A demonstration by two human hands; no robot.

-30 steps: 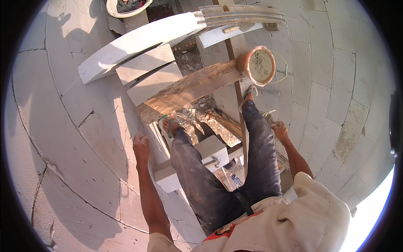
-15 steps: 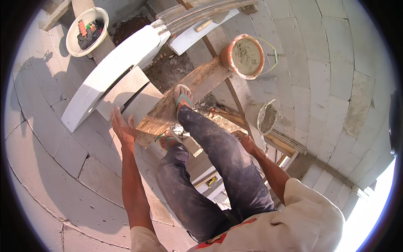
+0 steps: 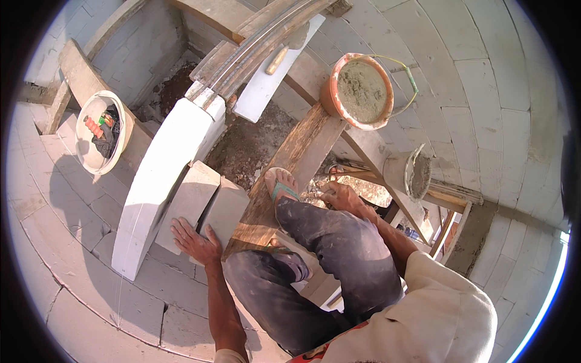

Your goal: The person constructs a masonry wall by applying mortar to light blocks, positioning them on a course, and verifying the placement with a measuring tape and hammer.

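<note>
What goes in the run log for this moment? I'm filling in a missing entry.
left hand: flat on white block | right hand: by knee, grip unclear | foot: on wooden plank | mortar bucket: on plank

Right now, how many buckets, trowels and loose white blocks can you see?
Buckets: 3 (orange one with mortar, white one with tools, grey one)
Trowels: 1
Loose white blocks by the left hand: 2
Total: 6

one head-worn fisheye, looking steeply down from close above knees, wooden plank (image 3: 284,175) and curved block wall (image 3: 72,242); edges bend.
</note>
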